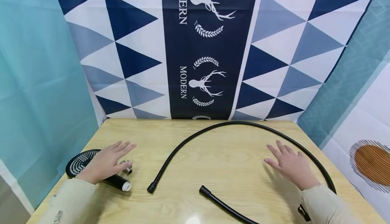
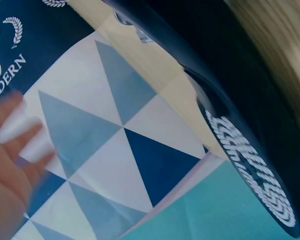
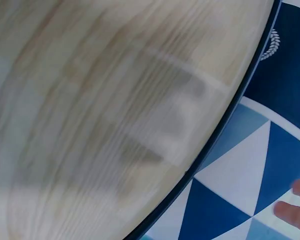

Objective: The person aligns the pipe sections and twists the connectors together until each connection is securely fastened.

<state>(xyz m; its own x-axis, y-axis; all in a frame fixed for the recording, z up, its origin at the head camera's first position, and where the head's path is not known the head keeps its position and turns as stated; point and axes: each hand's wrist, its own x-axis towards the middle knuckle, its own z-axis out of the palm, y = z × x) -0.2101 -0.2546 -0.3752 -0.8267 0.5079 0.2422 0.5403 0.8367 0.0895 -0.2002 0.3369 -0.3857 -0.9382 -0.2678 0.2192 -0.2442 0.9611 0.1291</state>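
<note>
My left hand (image 1: 105, 161), fingers straight, hovers over a black handheld shower head (image 1: 118, 182) with a round white-dotted face and a white tip on its handle. Just beyond that hand lies a small chrome fitting (image 1: 128, 170), partly hidden by the fingers. The shower head (image 2: 250, 165) also fills the right side of the left wrist view. On the right, my right hand (image 1: 290, 166) is spread above the table, holding nothing. A long black shower hose (image 1: 231, 123) arcs across the table, passing beyond and under the right arm; both its ends point toward the middle.
The wooden table (image 1: 176, 210) has a patterned curtain (image 1: 137, 47) behind it and a teal curtain (image 1: 42, 81) at its left edge. Near the right sleeve lies a small black piece (image 1: 303, 213), partly hidden.
</note>
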